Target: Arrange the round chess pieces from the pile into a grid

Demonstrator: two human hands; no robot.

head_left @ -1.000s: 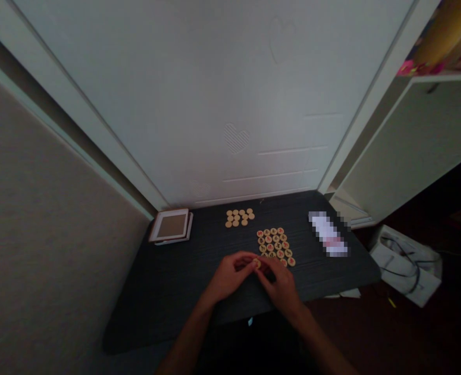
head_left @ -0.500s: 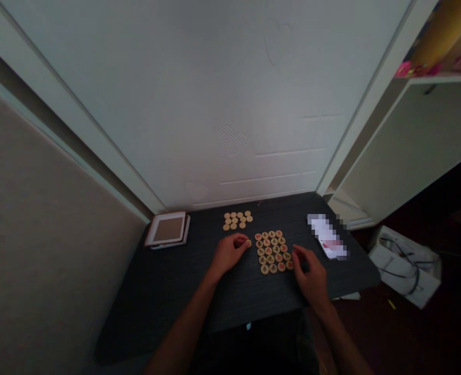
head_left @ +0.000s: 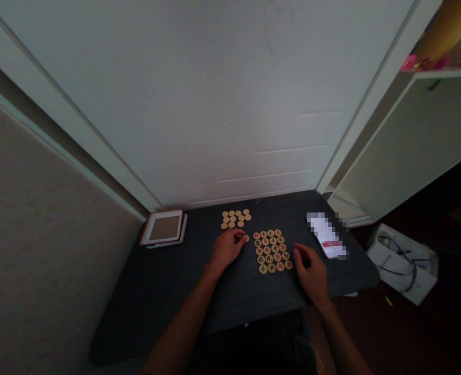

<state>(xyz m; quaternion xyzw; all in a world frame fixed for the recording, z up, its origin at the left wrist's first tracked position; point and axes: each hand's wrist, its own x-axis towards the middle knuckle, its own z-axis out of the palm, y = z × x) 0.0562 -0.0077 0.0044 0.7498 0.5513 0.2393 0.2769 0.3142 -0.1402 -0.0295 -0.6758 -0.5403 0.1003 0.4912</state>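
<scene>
My left hand [head_left: 227,247] pinches a round wooden Chinese chess piece [head_left: 246,238] between thumb and fingertips, just above the dark tabletop. To its right lies a neat block of face-up Chinese chess pieces [head_left: 267,250], marked with red and black characters, in rows. Behind the left hand, a smaller group of plain-looking pieces [head_left: 232,219] lies in rows with no characters showing. My right hand [head_left: 311,271] hovers by the right edge of the block, fingers loosely curved, with nothing visible in it.
Two stacked shallow boxes or frames [head_left: 163,228] lie at the table's back left. A phone [head_left: 327,237] with a blurred screen lies at the right. White panels stand behind the dark table [head_left: 167,302]. A white box with cables [head_left: 404,263] sits on the floor.
My left hand has shifted slightly back and left with the piece. My right hand has drawn slightly away from the block's right edge. The view has shifted a little.
</scene>
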